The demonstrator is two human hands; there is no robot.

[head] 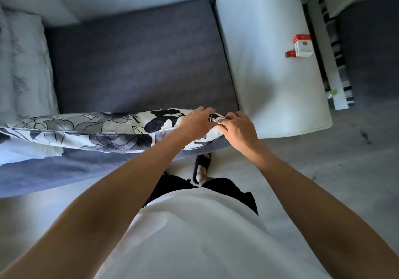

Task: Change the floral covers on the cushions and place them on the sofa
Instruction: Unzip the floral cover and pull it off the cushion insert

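Observation:
A cushion in a black, grey and white floral cover (103, 129) lies along the front edge of the grey sofa seat (133, 62). Both of my hands meet at its right end. My left hand (197, 122) lies on top of the cover with its fingers curled onto the fabric at the corner. My right hand (236, 125) pinches the same corner from the right, fingers bent, a ring showing. What the fingertips hold between them is too small to tell. A pale floral cushion (23, 62) leans at the sofa's left end.
The white sofa armrest (269, 62) stands right of the seat, with a red and white pack (302, 45) on it. A pale cloth (30, 151) lies under the cushion's left end. Grey floor (323, 160) lies right of me; my sandalled foot (201, 168) is below the sofa edge.

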